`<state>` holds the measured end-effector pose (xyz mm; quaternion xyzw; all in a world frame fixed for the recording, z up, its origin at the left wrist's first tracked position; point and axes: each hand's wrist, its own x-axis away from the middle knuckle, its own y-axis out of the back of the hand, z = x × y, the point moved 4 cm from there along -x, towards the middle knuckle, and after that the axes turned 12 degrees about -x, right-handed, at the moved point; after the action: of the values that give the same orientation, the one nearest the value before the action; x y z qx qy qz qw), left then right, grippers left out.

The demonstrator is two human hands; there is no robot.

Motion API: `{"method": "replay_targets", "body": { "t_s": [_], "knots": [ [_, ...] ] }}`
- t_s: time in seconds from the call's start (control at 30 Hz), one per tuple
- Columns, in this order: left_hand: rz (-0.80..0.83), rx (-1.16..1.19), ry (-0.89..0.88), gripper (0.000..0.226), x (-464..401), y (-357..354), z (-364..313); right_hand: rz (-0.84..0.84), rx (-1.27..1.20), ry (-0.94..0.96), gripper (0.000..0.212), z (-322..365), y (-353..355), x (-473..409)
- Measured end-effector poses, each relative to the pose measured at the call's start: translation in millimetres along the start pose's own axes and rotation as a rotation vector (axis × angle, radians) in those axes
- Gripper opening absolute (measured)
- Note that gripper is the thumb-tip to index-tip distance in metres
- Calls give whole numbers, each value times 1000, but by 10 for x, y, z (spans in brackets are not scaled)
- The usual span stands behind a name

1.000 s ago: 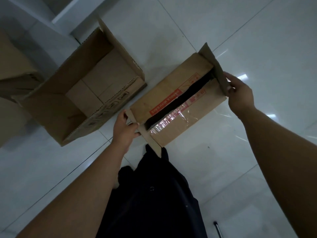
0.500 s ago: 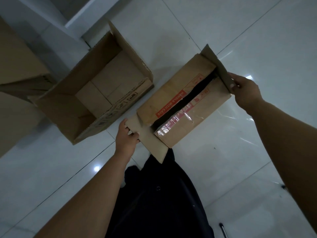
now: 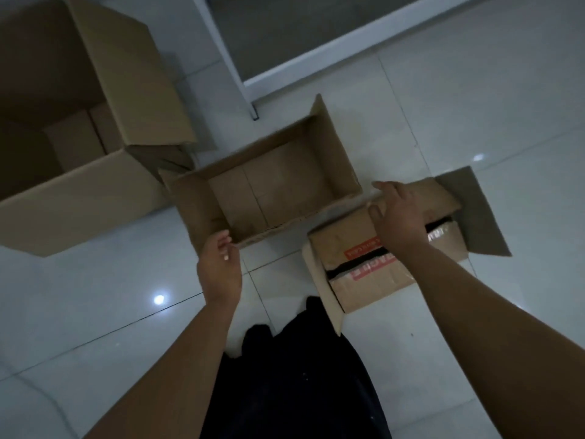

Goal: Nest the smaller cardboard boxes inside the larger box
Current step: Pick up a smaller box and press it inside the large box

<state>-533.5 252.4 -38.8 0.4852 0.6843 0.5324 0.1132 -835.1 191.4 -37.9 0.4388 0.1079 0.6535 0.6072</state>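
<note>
A large open cardboard box (image 3: pixel 133 74) stands at the upper left. A medium open box (image 3: pixel 202 213), empty inside, sits on the floor in the middle. Right of it lies the small box (image 3: pixel 364 280) with red-printed tape, its flaps splayed out. My left hand (image 3: pixel 220 267) hovers at the medium box's near-left corner, fingers loosely curled and holding nothing. My right hand (image 3: pixel 399 213) reaches over the small box, fingers spread, its fingertips at the medium box's near-right rim.
The boxes rest on a glossy white tile floor (image 3: pixel 95 296). A white frame with a dark panel (image 3: pixel 285 36) runs along the top. My dark clothing (image 3: pixel 294 384) fills the bottom centre.
Both hands have let go of the small box's flaps and moved left to the medium box's near rim. The view has swung, bringing the large box into sight.
</note>
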Motion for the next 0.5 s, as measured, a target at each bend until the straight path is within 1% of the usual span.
{"method": "replay_targets", "body": {
  "t_s": [0.07, 0.1, 0.17, 0.27, 0.33, 0.4, 0.43, 0.5],
  "knots": [
    [-107, -80, -44, 31, -229, 117, 143, 1, -14, 45, 46, 158, -214, -129],
    [-137, -107, -65, 33, -361, 160, 227, -13, -16, 39, 48, 203, -331, -206],
    [-142, -113, -102, 39, -566, 184, 314, -60, -36, -34, 55, 170, -446, -313],
    [-67, -72, -83, 52, -963, 178, 460, -92, -155, -174, 70, 74, -697, -438],
    [43, -51, -78, 64, -1222, 124, 462, -110, -255, -247, 76, 1, -811, -476],
    [130, -58, -128, 75, -1447, 77, 374, -154, -343, -277, 76, -51, -870, -511],
    [146, -82, -157, 79, -1551, 62, 314, -179, -379, -282, 75, -65, -883, -528],
    [163, -140, -178, 79, -1744, 33, 216, -220, -394, -282, 72, -79, -884, -546]
  ]
}}
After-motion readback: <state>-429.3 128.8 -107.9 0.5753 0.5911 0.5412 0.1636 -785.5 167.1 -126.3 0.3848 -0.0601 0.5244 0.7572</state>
